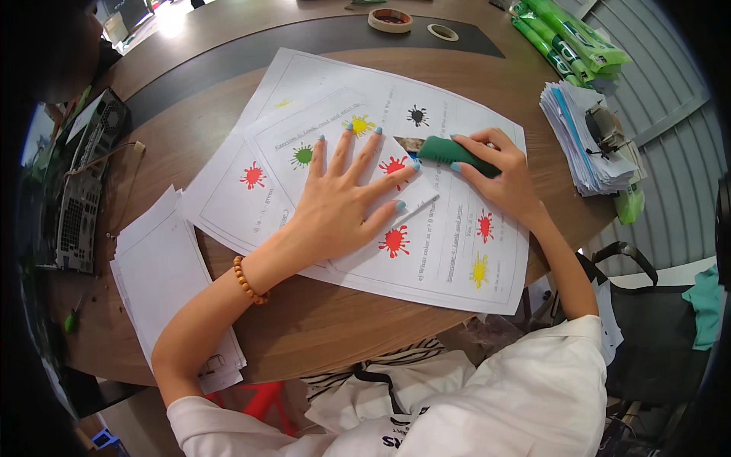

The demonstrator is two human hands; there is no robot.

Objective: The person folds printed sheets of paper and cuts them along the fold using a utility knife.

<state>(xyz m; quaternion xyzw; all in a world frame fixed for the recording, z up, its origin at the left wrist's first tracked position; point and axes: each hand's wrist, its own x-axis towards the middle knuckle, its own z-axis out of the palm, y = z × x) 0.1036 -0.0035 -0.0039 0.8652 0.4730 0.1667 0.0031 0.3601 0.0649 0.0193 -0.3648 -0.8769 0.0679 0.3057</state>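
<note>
one green knife (445,151) over overlapping printed sheets (457,266), two tape rolls (383,29) at twelve o'clock
the knife sits at two o'clock from the left hand (335,202), long axis nine-thirty to three-thirty, blade (410,142) toward nine-thirty; the right hand (506,171) is clamped on it, wrist toward five. the left lies flat on paper, fingers apart, pointing twelve to two.

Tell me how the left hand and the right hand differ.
The left hand lies flat, fingers spread, on the printed sheets; the right hand curls around a green cutter. The left hand has a bead bracelet near its wrist; the right hand shows none. Both have light blue nails.
</note>
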